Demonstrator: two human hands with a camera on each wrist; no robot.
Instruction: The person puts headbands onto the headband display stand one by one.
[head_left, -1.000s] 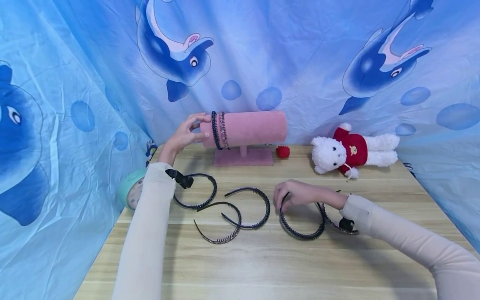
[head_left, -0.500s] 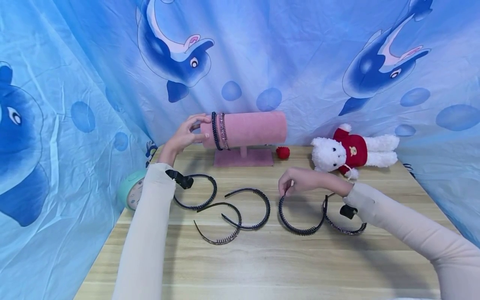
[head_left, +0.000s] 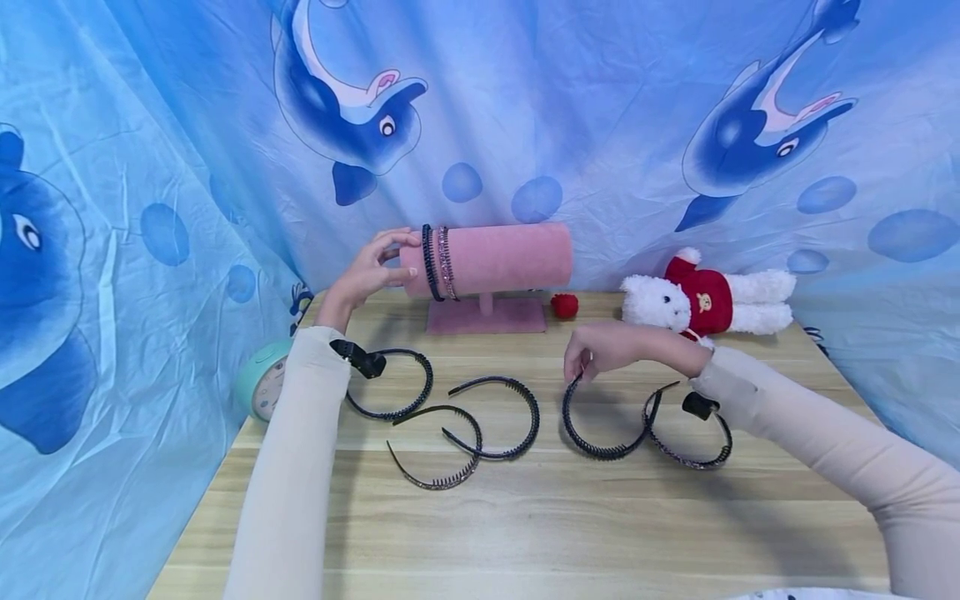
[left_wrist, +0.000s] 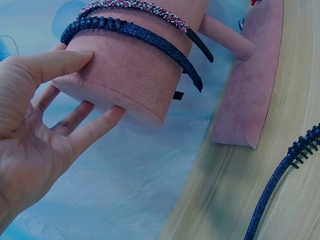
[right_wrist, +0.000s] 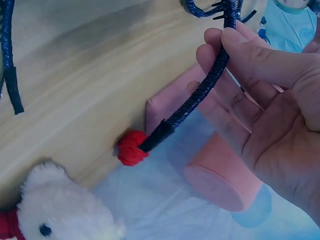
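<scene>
My left hand (head_left: 367, 271) grips the left end of a pink padded headband stand (head_left: 510, 257). In the left wrist view its thumb presses the roll's side and its fingertips (left_wrist: 116, 113) touch the end face. Around the roll near that hand sit a dark blue headband (left_wrist: 150, 42) and a pink glittery headband (left_wrist: 145, 12). My right hand (head_left: 609, 346) pinches a dark blue toothed headband (right_wrist: 202, 90) between thumb and fingers near one end. In the head view this headband hangs with its arc towards me. Beside it lies a glittery headband (head_left: 693, 462).
Several headbands lie on the wooden table (head_left: 525, 533), including a blue one (head_left: 536, 421), a glittery one (head_left: 448, 482) and one by the left wrist (head_left: 390, 415). A mint clock (head_left: 258, 379), a red ball (head_left: 564, 306) and a white teddy bear (head_left: 757, 304) stand around.
My right hand has moved up and slightly right, raising the blue headband, its grip now at the band's end. The left hand stays on the stand.
</scene>
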